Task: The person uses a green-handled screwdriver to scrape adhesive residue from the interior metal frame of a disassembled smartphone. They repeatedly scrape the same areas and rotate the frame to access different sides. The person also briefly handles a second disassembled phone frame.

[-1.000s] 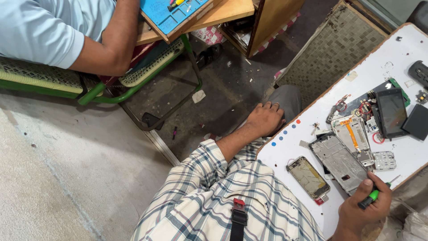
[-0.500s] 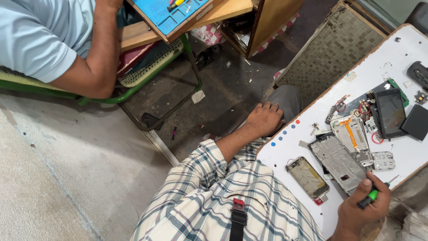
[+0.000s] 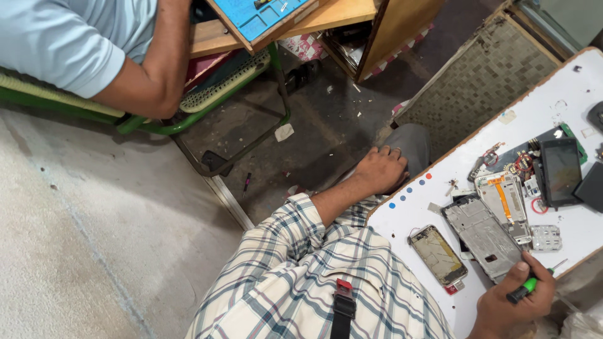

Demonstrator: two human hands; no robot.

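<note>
I see the right hand point(image 3: 512, 304) at the bottom edge of the view, fingers curled tight around a green-handled screwdriver point(image 3: 526, 287) whose thin metal tip pokes out past the knuckles. Just above that grip, almost touching the thumb, lies a grey metal phone frame point(image 3: 482, 235) flat on the white table point(image 3: 553, 100). To the left of the grip sits a second opened phone point(image 3: 438, 255), gold-rimmed, face up and tilted. Just beyond the grey frame rests a phone board with an orange ribbon cable point(image 3: 504, 199), and past it, farther from the grip, a black screen point(image 3: 561, 171) lies among small loose parts. A small silver shield piece point(image 3: 546, 237) sits right above the screwdriver tip.

The left hand point(image 3: 380, 169) is well apart from the tool, off the table's edge, resting palm down on the knee with fingers loosely spread; it holds nothing. A plaid sleeve point(image 3: 295, 232) runs back from it.

Far across the dusty floor, another person's bare arm point(image 3: 154, 69) leans near a green metal chair frame point(image 3: 207, 107) and a wooden bench with a blue tray point(image 3: 264, 16).
</note>
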